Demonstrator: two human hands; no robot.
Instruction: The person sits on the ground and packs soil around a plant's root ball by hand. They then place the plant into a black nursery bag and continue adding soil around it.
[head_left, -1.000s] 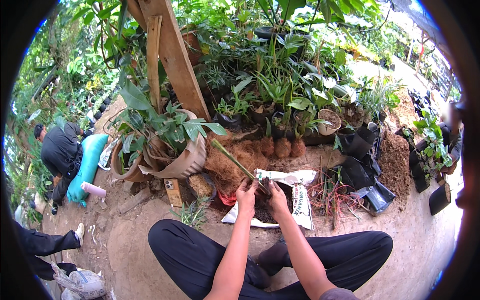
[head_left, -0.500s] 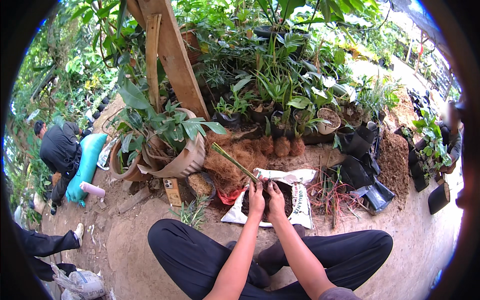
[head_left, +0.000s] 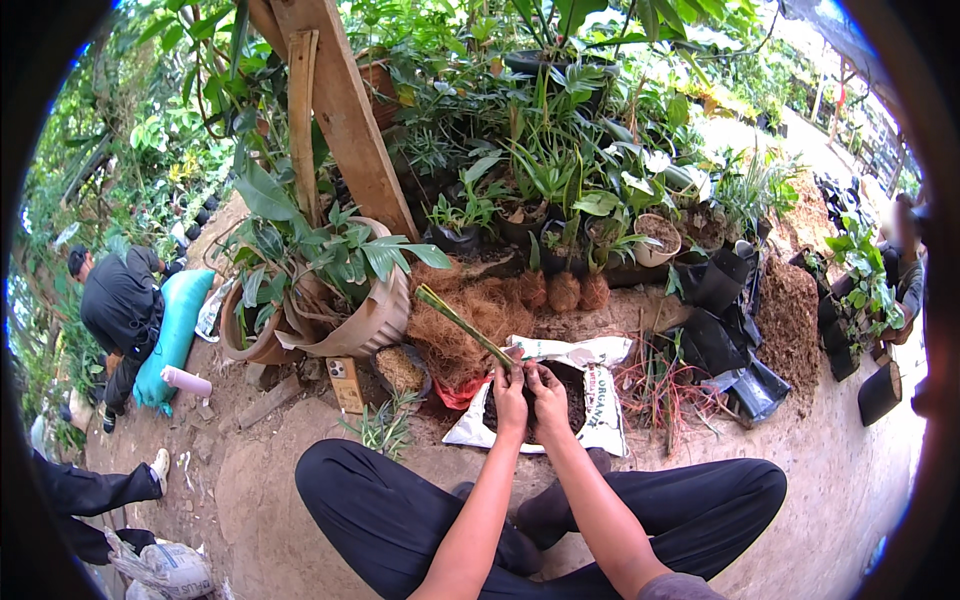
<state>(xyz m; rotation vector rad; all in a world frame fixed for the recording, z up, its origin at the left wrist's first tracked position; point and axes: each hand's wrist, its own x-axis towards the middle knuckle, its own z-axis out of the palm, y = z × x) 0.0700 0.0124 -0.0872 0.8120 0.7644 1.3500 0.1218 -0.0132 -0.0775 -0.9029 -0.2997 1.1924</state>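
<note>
Over a white sack of dark soil (head_left: 602,385), my two hands are held close together with their fingers curled in. My left hand (head_left: 510,402) is closed on a long, narrow green leaf cutting (head_left: 458,320), which slants up and away to the left. Dark soil smudges the fingers. Right beside it, my right hand (head_left: 548,400) is closed near the cutting's lower end. Whatever lies within its fingers is hidden. Beyond the cutting sits a heap of brown coir fibre (head_left: 470,315).
Large potted plants (head_left: 365,320) stand left of the fibre. A phone (head_left: 346,384) and a bowl of grainy material (head_left: 400,370) are nearer. Reddish roots (head_left: 668,400) and black grow bags (head_left: 712,345) lie right. A person (head_left: 122,300) bends over beside a teal sack (head_left: 178,335).
The cutting's upper tip has shifted slightly left. Both hands stay over the soil sack, with the right fingers moved a little.
</note>
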